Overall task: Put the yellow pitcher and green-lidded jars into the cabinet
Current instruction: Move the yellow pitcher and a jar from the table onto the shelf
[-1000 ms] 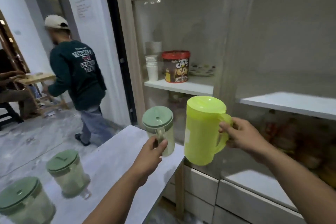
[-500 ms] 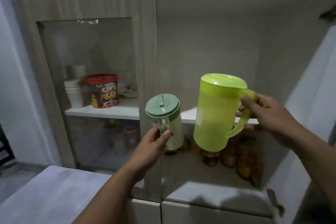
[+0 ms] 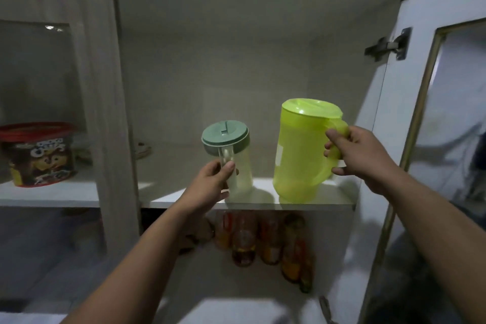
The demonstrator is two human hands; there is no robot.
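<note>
Cabinet (image 3: 236, 87): door open; I saw its shelf (image 3: 184, 198) just under both loads.
Pitcher (image 3: 302, 150): upright, base at or just above the shelf; my right hand (image 3: 360, 155) wrapped its handle from the right.
Jar (image 3: 228, 155): upright, left of the pitcher; my left hand (image 3: 210, 184) pinched its handle from the front.
Tub (image 3: 39, 155): I read "Choco Chips", blurred.
</note>
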